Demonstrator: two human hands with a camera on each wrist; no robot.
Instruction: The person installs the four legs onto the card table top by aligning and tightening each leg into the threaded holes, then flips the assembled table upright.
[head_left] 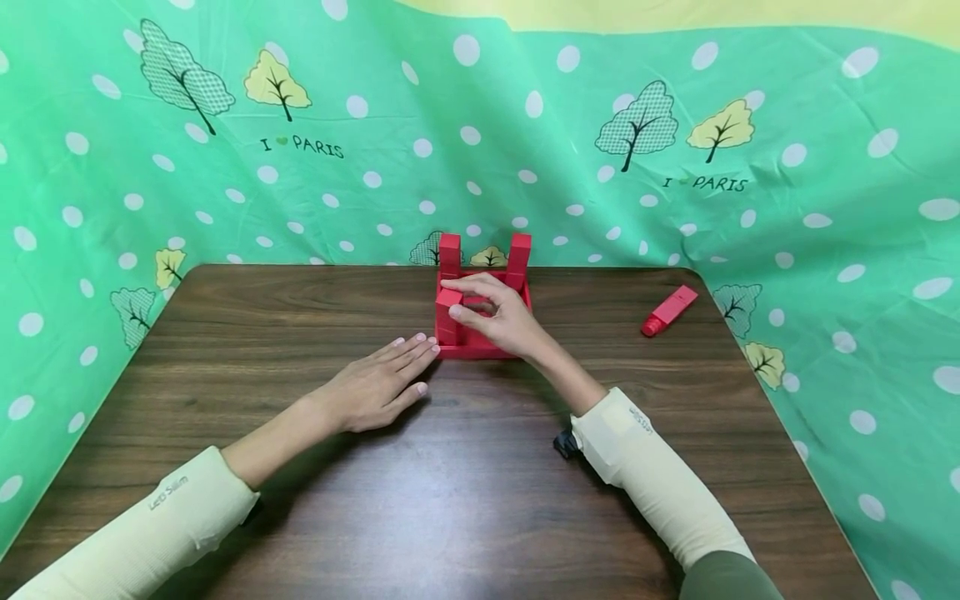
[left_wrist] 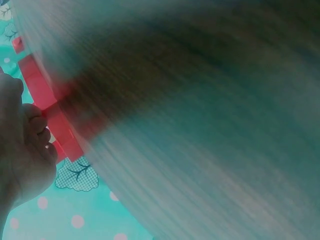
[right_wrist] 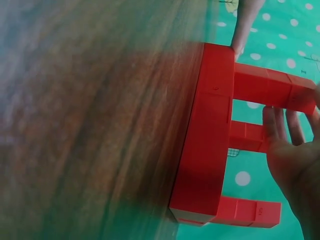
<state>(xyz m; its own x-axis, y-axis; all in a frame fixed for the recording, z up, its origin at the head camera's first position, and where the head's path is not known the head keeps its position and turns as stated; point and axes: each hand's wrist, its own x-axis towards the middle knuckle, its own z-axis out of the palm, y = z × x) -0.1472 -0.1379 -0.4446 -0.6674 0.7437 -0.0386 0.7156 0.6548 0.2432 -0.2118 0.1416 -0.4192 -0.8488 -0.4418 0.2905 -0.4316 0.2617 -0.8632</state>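
The right hand (head_left: 502, 317) holds the upper end of an upright red post (head_left: 447, 321), with its thumb and forefinger bent around it. This post stands at the near left corner of a red rectangular frame (head_left: 487, 353), which lies on the wooden table (head_left: 525, 500) under the right hand. The left hand (head_left: 378, 383), apart from the right one, rests flat with straight fingers, and its fingertips touch the same corner of the frame. Beyond the right hand, two more red posts (head_left: 519, 262) stand upright. To its right, well apart, lies a loose red leg (head_left: 671, 310) with a narrower, round end.
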